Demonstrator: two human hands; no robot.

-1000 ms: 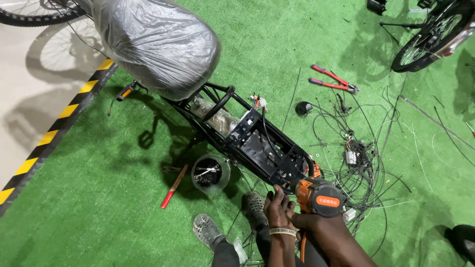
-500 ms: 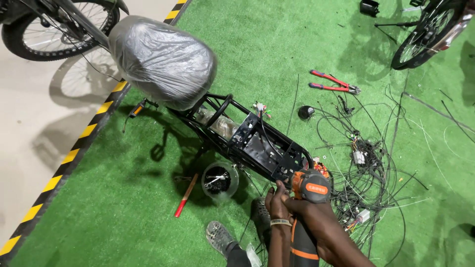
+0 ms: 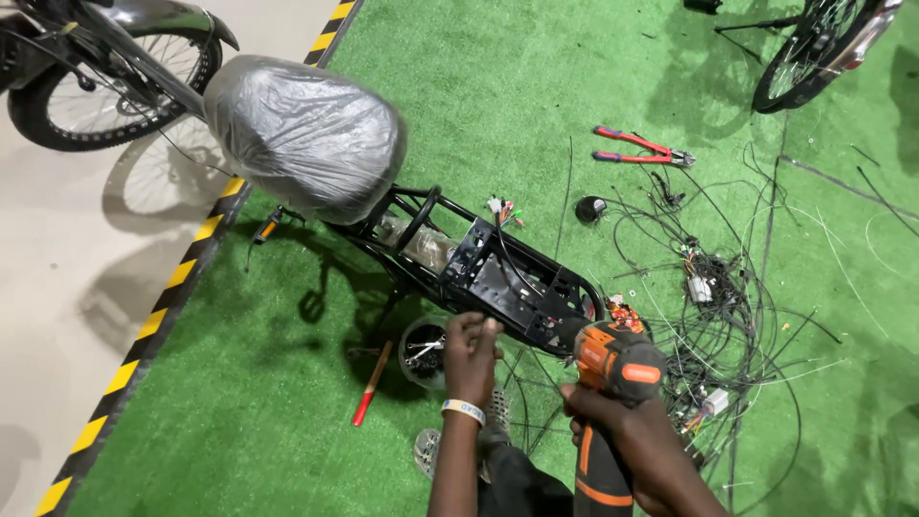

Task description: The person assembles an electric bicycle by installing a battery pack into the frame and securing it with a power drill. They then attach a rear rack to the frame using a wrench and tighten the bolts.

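A black bike frame stands over green turf, its seat wrapped in clear plastic. My right hand grips an orange and black cordless drill, its nose against the rear end of the frame. My left hand rests on the frame's near rail, fingers curled on the metal, a white band on the wrist. Below my hands, my shoe shows on the turf.
A tangle of black cables lies to the right. Red-handled cutters lie further off. A round tub of small parts and a red-handled tool sit under the frame. Bicycle wheels stand at top left and top right.
The view has shifted, so the frame and seat sit lower and more central. My left hand has moved away from the drill onto the frame rail.
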